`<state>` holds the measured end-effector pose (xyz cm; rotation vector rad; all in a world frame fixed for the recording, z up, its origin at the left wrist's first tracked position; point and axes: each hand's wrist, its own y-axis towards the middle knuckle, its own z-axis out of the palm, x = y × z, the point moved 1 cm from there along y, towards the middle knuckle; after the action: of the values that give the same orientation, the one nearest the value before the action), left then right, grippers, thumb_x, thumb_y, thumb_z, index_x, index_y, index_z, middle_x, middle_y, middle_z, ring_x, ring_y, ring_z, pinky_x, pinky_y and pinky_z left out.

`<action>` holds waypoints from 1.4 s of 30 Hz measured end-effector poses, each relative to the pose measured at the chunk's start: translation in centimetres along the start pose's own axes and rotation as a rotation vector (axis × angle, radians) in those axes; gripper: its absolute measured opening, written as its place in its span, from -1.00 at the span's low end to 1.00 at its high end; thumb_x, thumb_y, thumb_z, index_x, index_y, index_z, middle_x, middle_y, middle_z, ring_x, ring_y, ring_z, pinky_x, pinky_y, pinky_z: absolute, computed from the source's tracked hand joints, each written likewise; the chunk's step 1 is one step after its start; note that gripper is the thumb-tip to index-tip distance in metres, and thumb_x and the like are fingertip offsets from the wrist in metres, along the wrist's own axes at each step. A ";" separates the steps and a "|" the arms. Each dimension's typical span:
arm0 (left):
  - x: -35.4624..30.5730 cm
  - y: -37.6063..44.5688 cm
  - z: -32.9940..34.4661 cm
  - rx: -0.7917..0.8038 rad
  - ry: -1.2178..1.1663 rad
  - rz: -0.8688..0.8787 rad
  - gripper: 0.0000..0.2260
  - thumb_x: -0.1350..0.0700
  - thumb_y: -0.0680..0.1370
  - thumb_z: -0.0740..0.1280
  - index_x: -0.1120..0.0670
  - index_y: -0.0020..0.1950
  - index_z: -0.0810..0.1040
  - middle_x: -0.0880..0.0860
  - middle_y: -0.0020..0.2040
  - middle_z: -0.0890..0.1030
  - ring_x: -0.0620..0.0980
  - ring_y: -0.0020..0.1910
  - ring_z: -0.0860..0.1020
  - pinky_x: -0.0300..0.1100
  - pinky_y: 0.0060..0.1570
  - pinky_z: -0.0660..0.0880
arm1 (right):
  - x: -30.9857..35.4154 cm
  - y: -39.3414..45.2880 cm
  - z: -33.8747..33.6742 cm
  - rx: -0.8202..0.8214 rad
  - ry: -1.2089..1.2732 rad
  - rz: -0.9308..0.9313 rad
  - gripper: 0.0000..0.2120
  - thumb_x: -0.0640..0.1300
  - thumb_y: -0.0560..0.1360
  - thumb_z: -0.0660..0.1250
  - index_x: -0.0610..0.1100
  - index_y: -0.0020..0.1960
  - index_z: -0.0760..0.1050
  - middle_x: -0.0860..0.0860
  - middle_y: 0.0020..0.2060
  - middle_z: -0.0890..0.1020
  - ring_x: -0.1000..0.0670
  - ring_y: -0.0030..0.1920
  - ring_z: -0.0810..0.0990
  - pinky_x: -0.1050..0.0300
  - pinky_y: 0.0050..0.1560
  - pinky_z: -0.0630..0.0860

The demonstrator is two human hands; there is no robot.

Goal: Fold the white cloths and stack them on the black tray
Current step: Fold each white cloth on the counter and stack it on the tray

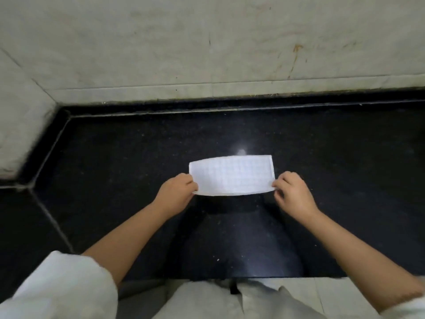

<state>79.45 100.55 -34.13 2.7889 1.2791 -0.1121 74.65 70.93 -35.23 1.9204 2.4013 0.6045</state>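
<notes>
Left hand (177, 192) fingers pinched near left corner of white cloth (232, 174). Right hand (292, 192) fingers pinched near right corner. Cloth folded into flat strip, faint grid pattern, no words on it. Long side ran left to right. Cloth at middle of shiny black desk (115, 169). Pale stone wall (207, 42) behind desk. White sleeve (64, 288) on left arm.

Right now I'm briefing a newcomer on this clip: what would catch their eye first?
The white cloth, bright against the black counter, at the centre of the view. The left hand pinches its near left corner and the right hand its near right corner. A glare spot shines just beyond it.
</notes>
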 end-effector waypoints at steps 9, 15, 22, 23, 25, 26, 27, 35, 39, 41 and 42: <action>-2.7 -4.5 5.9 0.313 0.016 -0.033 -0.68 -0.07 0.43 0.17 0.05 -0.29 0.64 -0.01 -0.31 0.62 -0.03 -0.34 0.61 -0.29 -0.36 0.50 | 1.3 -5.0 4.1 0.282 0.015 0.356 -0.82 -0.43 0.24 0.40 -0.30 -0.17 0.62 -0.22 -0.21 0.62 -0.29 -0.19 0.58 -0.06 -0.18 0.47; -3.7 -1.5 5.2 0.087 -0.087 -0.300 -0.59 0.06 0.52 0.09 0.20 0.25 0.52 0.15 0.13 0.61 0.06 0.11 0.61 -0.25 0.04 0.54 | 2.8 -2.9 4.5 0.514 -0.134 0.802 -0.67 0.01 0.55 0.10 -0.22 0.06 0.48 -0.13 0.08 0.57 -0.14 0.13 0.47 -0.01 0.17 0.29; -4.0 -0.5 7.8 0.375 -0.102 -0.493 -0.46 -0.04 0.65 -0.08 0.15 0.53 -0.21 0.08 0.56 -0.19 0.01 0.54 -0.19 -0.06 0.50 -0.21 | 3.5 -2.0 5.3 0.562 -0.082 0.953 -0.71 -0.07 0.56 0.08 -0.22 0.01 0.51 -0.13 0.04 0.60 -0.14 0.10 0.51 0.01 0.20 0.27; -3.9 -0.6 8.0 0.377 -0.099 -0.493 -0.46 -0.04 0.65 -0.08 0.15 0.53 -0.22 0.08 0.56 -0.20 0.01 0.54 -0.20 -0.06 0.50 -0.22 | 3.7 -1.9 5.3 0.550 -0.088 0.940 -0.72 -0.08 0.56 0.09 -0.22 -0.01 0.51 -0.13 0.02 0.60 -0.14 0.07 0.52 0.01 0.17 0.28; -3.9 -0.6 8.1 0.375 -0.112 -0.489 -0.46 -0.04 0.65 -0.07 0.15 0.53 -0.22 0.08 0.56 -0.20 0.00 0.54 -0.20 -0.06 0.50 -0.23 | 3.8 -1.9 5.1 0.489 -0.076 0.891 -0.75 -0.11 0.55 0.10 -0.20 -0.17 0.47 -0.12 -0.09 0.61 -0.14 0.00 0.54 0.03 0.09 0.29; -4.0 -0.6 8.0 0.376 -0.128 -0.490 -0.46 -0.04 0.65 -0.07 0.15 0.53 -0.21 0.08 0.56 -0.19 0.00 0.54 -0.20 -0.06 0.50 -0.23 | 3.9 -1.7 4.9 0.445 -0.049 0.862 -0.74 -0.13 0.55 0.12 -0.17 -0.29 0.39 -0.10 -0.20 0.59 -0.15 -0.06 0.55 0.04 0.03 0.29; -3.9 -0.6 7.9 0.374 -0.143 -0.490 -0.46 -0.04 0.65 -0.07 0.15 0.53 -0.20 0.08 0.56 -0.19 0.00 0.54 -0.20 -0.06 0.50 -0.23 | 4.0 -1.5 4.6 0.401 0.003 0.843 -0.69 -0.16 0.54 0.14 -0.14 -0.38 0.29 -0.05 -0.32 0.53 -0.14 -0.15 0.53 0.05 -0.03 0.28; -2.5 -2.2 6.5 0.246 -0.194 -0.560 -0.50 0.00 0.65 -0.04 0.15 0.54 -0.09 0.06 0.57 -0.10 -0.02 0.55 -0.15 -0.05 0.50 -0.19 | 12.0 2.8 3.1 0.224 0.267 0.442 -0.78 -0.30 0.37 0.36 -0.23 -0.41 0.39 -0.15 -0.45 0.52 -0.11 -0.33 0.47 0.12 -0.10 0.24; -0.3 -6.2 5.9 0.164 -0.198 -0.691 -0.53 0.04 0.65 0.00 0.15 0.53 0.00 0.06 0.56 -0.02 -0.01 0.55 -0.11 -0.06 0.51 -0.15 | 16.6 1.8 6.4 0.333 0.171 0.199 -0.75 -0.29 0.31 0.38 -0.18 -0.44 0.35 -0.17 -0.46 0.59 -0.15 -0.36 0.56 0.07 -0.18 0.26; 0.7 -8.7 5.9 0.125 -0.210 -0.729 -0.54 0.06 0.65 0.03 0.16 0.52 0.06 0.08 0.56 0.04 0.00 0.55 -0.06 -0.05 0.51 -0.11 | 18.0 1.1 7.7 0.383 0.131 0.133 -0.69 -0.26 0.17 0.49 -0.13 -0.50 0.35 -0.07 -0.56 0.56 -0.11 -0.47 0.56 0.15 -0.27 0.23; 1.1 -9.8 6.0 0.115 -0.219 -0.745 -0.55 0.07 0.64 0.05 0.17 0.51 0.09 0.08 0.55 0.07 0.01 0.55 -0.04 -0.05 0.51 -0.10 | 18.4 0.7 8.3 0.407 0.125 0.125 -0.66 -0.23 0.08 0.56 -0.13 -0.54 0.36 -0.01 -0.61 0.53 -0.05 -0.54 0.53 0.19 -0.32 0.22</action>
<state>72.52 107.12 -40.53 2.1361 2.2065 -0.5200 72.71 90.82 -38.45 2.2578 2.6650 0.2559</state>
